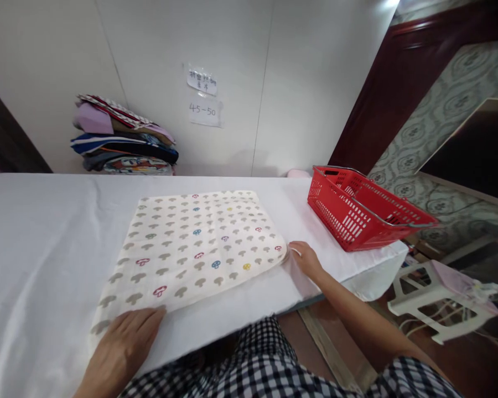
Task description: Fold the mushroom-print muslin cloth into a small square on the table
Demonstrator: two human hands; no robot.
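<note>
My left hand [124, 337] rests on the near left corner of the printed cloth [191, 243], its grip hidden; my right hand [305, 258] pinches the near right corner. The cloth lies spread on the counter [45, 249], a red basket [348, 218] to its right, folded clothes [126, 146] behind.

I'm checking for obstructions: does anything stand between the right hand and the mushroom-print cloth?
Nothing visible: the right hand is at the near right corner of the cloth. The red basket stands farther right.
</note>
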